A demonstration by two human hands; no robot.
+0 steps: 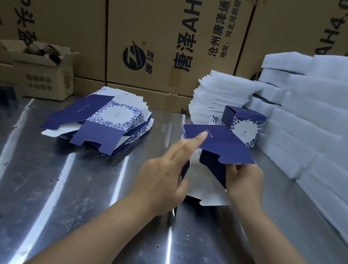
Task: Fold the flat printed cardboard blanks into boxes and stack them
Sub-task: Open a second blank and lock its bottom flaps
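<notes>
Hands both on one navy-blue printed cardboard blank (222, 144), half popped open just above the shiny steel table (53, 182). The left hand (162, 181) pinches its left wall with the forefinger straight along the top panel, probably to keep it square. The right hand (245, 182) pinches the near-right flap. One finished blue floral box (245, 127) sits behind by the white foam sheets (322, 128), and the pile of flat blue blanks (113, 120) is off left, within reach.
</notes>
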